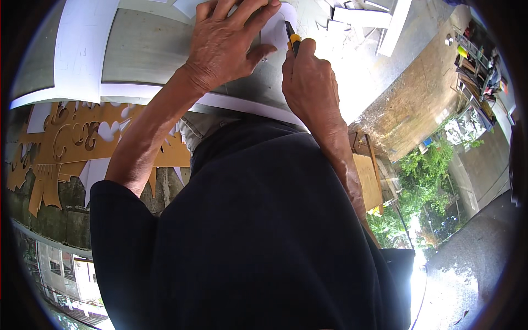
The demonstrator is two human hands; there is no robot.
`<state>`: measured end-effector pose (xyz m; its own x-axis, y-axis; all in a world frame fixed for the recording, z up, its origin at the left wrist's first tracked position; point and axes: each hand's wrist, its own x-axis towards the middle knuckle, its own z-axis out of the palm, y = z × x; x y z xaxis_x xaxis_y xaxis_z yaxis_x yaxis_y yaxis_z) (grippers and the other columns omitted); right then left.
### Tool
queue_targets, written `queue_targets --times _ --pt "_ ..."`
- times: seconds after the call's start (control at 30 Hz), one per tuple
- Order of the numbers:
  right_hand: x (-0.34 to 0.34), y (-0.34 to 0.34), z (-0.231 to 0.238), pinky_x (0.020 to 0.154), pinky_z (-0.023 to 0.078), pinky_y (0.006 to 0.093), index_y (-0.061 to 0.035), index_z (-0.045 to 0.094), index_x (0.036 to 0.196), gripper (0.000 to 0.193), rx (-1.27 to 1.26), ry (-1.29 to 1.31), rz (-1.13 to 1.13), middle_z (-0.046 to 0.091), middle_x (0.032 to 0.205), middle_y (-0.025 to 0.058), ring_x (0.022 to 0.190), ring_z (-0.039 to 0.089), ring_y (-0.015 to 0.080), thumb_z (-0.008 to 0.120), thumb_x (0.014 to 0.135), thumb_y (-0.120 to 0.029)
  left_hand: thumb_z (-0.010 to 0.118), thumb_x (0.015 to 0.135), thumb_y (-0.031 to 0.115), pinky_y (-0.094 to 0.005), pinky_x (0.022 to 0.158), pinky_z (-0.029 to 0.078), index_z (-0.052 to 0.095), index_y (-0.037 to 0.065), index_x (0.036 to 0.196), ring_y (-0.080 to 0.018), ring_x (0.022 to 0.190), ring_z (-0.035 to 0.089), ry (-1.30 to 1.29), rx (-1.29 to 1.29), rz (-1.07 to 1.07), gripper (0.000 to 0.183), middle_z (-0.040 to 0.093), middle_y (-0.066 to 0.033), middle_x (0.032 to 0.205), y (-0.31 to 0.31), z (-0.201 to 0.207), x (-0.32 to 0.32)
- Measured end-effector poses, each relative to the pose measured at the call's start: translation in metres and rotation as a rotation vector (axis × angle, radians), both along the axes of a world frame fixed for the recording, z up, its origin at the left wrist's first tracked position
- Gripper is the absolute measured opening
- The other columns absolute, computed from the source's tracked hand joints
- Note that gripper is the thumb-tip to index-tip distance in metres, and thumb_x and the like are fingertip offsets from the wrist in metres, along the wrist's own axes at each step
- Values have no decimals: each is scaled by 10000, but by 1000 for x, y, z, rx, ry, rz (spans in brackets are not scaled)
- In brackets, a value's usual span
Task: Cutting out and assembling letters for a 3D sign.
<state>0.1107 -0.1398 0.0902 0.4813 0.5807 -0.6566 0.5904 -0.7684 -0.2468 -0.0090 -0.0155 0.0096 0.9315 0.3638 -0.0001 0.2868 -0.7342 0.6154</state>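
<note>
Your dark cloth shirt [247, 231], bottom | left hand [220, 48], spread, top | right hand [309, 77], gripping slim yellow-black cutter [295, 39] over flat white sheet [273, 33]

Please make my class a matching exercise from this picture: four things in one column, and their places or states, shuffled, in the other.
Column one
1. Cutter
2. Left hand
3. Brown sheets
4. Green foliage

Column two
A. At the picture's left, with cut-out openings
B. In the right hand's grip
C. At the picture's right, outdoors
D. Thumb and fingers spread, at the white piece

Pairs: 1-B, 2-D, 3-A, 4-C
</note>
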Motion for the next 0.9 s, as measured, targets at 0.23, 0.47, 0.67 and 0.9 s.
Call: queue_targets --times 0.23,0.47,0.67,0.9 --pt "-1 -2 -2 557 530 563 27 428 968 241 22 1 -7 626 636 306 635 668 516 530 1039 -180 725 834 470 -516 957 350 546 51 1419 -326 1250 454 -21 5 4 741 499 -104 1412 2 -2 1" --pt "-1 1 2 592 565 547 22 447 974 223 -16 4 -9 652 660 282 665 694 493 541 1020 -174 710 850 486 -517 958 344 549 48 1420 -327 1250 454 -35 8 10 736 504 -110 1409 3 -2 2" --pt "0 -2 -3 570 520 576 31 427 965 234 43 9 -18 627 647 310 643 661 524 530 1032 -167 738 821 467 -520 951 342 545 47 1423 -324 1240 457 -25 20 5 759 508 -111 1399 3 -2 3" --pt "2 3 -1 589 519 579 46 436 974 251 17 38 -43 628 657 319 659 661 528 528 1034 -179 742 817 456 -513 954 335 535 51 1431 -320 1249 446 -13 26 6 765 497 -106 1405 3 -4 4"
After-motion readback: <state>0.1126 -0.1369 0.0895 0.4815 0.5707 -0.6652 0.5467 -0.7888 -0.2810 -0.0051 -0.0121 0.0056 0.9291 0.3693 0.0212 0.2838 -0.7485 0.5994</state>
